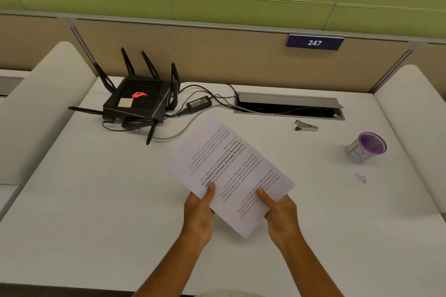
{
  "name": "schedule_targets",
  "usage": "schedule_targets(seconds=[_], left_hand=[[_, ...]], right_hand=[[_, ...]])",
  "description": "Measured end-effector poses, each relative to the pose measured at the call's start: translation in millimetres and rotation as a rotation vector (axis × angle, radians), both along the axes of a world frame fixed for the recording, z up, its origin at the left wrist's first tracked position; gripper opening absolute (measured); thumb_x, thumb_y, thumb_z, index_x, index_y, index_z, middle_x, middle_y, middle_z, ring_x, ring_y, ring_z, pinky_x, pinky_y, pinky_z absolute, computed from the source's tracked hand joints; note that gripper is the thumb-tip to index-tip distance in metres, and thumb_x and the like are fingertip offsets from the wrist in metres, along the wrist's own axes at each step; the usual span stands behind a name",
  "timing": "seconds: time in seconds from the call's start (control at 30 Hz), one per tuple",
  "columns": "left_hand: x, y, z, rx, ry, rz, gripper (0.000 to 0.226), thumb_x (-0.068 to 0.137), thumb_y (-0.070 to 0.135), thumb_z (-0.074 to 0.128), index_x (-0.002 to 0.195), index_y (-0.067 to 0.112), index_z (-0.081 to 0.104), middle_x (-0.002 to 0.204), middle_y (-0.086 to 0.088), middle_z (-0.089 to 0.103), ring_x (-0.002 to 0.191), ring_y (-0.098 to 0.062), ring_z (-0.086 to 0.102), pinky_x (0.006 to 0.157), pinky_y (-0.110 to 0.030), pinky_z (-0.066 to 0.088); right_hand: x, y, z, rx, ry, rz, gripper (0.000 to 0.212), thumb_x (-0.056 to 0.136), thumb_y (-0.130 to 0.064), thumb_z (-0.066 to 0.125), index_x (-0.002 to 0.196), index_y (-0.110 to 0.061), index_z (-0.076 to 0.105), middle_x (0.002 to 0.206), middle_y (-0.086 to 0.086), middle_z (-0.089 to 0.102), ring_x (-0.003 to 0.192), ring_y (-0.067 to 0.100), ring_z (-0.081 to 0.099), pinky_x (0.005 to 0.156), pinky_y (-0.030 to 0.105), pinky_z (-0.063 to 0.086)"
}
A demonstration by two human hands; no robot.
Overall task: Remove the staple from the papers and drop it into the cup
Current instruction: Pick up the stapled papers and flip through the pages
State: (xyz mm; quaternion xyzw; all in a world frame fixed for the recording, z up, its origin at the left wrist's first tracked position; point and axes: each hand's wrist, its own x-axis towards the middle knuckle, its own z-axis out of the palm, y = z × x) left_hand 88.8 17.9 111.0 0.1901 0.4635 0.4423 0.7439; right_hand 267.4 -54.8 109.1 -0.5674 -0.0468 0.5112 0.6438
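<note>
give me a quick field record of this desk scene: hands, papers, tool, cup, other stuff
left hand: grips the near left edge of the papers, thumb on top
right hand: grips the near right edge, thumb on top
papers: held above the desk, tilted, printed text facing up
staple: not visible at this size
staple remover: lies untouched on the desk, near the cable tray
cup: white with purple rim, upright, far right
cable tray: lid open, cables inside
router: black, far left, red logo lit
sign: reads 247
</note>
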Motion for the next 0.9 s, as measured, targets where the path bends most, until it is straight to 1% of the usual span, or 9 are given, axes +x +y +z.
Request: schedule_targets(seconds=[0.17,0.27,0.33,0.4,0.47,0.6,0.77,0.83,0.9], left_hand=[[-43.3,33.1,-6.6,0.062,0.174,0.027,0.040,0.096,0.013,0.072,0.135,0.023,0.069,0.131,-0.004,0.077,0.116,-0.022,0.075,0.088,-0.034,0.066],[-67.4,53.8,-2.2,0.170,0.354,-0.148,0.042,0.098,0.025,0.072,0.138,0.036,0.066,0.125,0.005,0.079,0.116,-0.018,0.074,0.091,-0.037,0.065],[-71.5,63.9,0.5,0.229,0.457,-0.291,0.044,0.096,0.027,0.075,0.137,0.037,0.063,0.119,0.007,0.081,0.112,-0.019,0.076,0.082,-0.031,0.066],[-69.1,70.6,2.8,0.259,0.509,-0.375,0.045,0.094,0.023,0.078,0.136,0.034,0.062,0.114,0.009,0.081,0.109,-0.020,0.077,0.082,-0.032,0.067],[-65.5,74.4,6.6,0.300,0.524,-0.402,0.043,0.092,0.019,0.081,0.131,0.029,0.065,0.114,0.009,0.082,0.108,-0.017,0.078,0.085,-0.032,0.067],[-61.2,76.6,14.1,0.355,0.542,-0.339,0.027,0.090,0.014,0.082,0.110,0.029,0.072,0.099,0.009,0.082,0.095,-0.009,0.079,0.074,-0.020,0.064],[-59.5,72.1,3.9,0.350,0.567,-0.327,0.021,0.092,0.012,0.079,0.100,0.031,0.075,0.086,0.017,0.082,0.084,-0.003,0.078,0.072,-0.014,0.061],[-57.6,66.4,-4.3,0.322,0.575,-0.353,0.019,0.093,0.012,0.079,0.102,0.028,0.075,0.086,0.016,0.082,0.089,-0.006,0.077,0.076,-0.016,0.062],[-56.8,61.6,-11.4,0.290,0.576,-0.357,0.019,0.093,0.015,0.079,0.110,0.024,0.074,0.097,0.011,0.081,0.099,-0.014,0.075,0.087,-0.023,0.061]], right_hand=[[35.7,-0.3,6.9,-0.119,-0.225,0.076,0.042,0.079,-0.006,0.086,0.118,-0.010,0.071,0.113,0.009,0.079,0.101,0.029,0.077,0.088,0.050,0.063],[53.8,3.6,14.4,-0.142,-0.335,0.127,0.035,0.079,-0.008,0.086,0.112,-0.010,0.074,0.106,0.006,0.081,0.094,0.025,0.079,0.077,0.042,0.065],[60.2,7.6,20.1,-0.128,-0.398,0.163,0.033,0.080,-0.008,0.086,0.111,-0.011,0.075,0.104,0.003,0.081,0.090,0.022,0.079,0.072,0.034,0.065],[62.9,11.7,24.5,-0.103,-0.451,0.191,0.032,0.081,-0.009,0.086,0.111,-0.012,0.076,0.102,0.000,0.082,0.090,0.021,0.079,0.071,0.030,0.064],[63.9,15.8,28.7,-0.085,-0.486,0.198,0.030,0.081,-0.010,0.086,0.109,-0.013,0.077,0.101,-0.002,0.082,0.090,0.021,0.079,0.072,0.031,0.064],[62.4,19.6,34.7,-0.037,-0.548,0.188,0.020,0.082,-0.010,0.085,0.099,-0.019,0.079,0.094,-0.003,0.081,0.087,0.018,0.077,0.076,0.029,0.064],[57.6,17.0,19.4,-0.055,-0.573,0.159,0.019,0.083,-0.014,0.085,0.099,-0.022,0.079,0.093,-0.004,0.081,0.090,0.016,0.076,0.081,0.030,0.061],[54.0,15.4,5.8,-0.103,-0.546,0.165,0.022,0.081,-0.015,0.087,0.101,-0.021,0.078,0.093,-0.005,0.081,0.093,0.017,0.076,0.079,0.027,0.060],[51.2,13.3,-4.4,-0.146,-0.535,0.184,0.024,0.082,-0.014,0.086,0.101,-0.023,0.076,0.096,-0.005,0.080,0.096,0.017,0.075,0.076,0.022,0.058]])
